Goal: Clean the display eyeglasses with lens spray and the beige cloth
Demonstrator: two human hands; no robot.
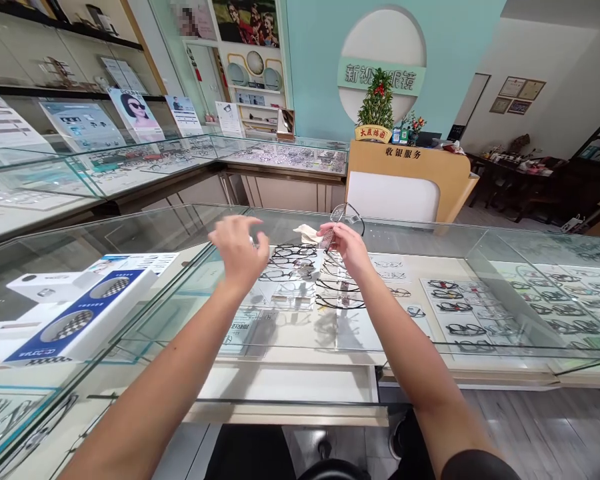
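My right hand [349,245] pinches a pair of eyeglasses [338,213] with dark, thin temples, held up above the glass counter. My left hand [240,248] hovers to the left, slightly blurred, its thumb and fingers curved and apart. A small pale spot shows by its thumb, too unclear to name. Between the hands lies a crumpled cream cloth [307,233]. Under and in front of them, several dark-framed glasses [294,252] are lined up in a row, with another row of glasses [337,285] beside my right forearm.
The glass display counter [300,353] spans the front, with an open drawer [290,385] below its edge. Blue-and-white boxes [80,317] stand at left. More frames [465,329] fill trays at right. Beyond are a wooden cashier desk [405,167] and further showcases [280,157].
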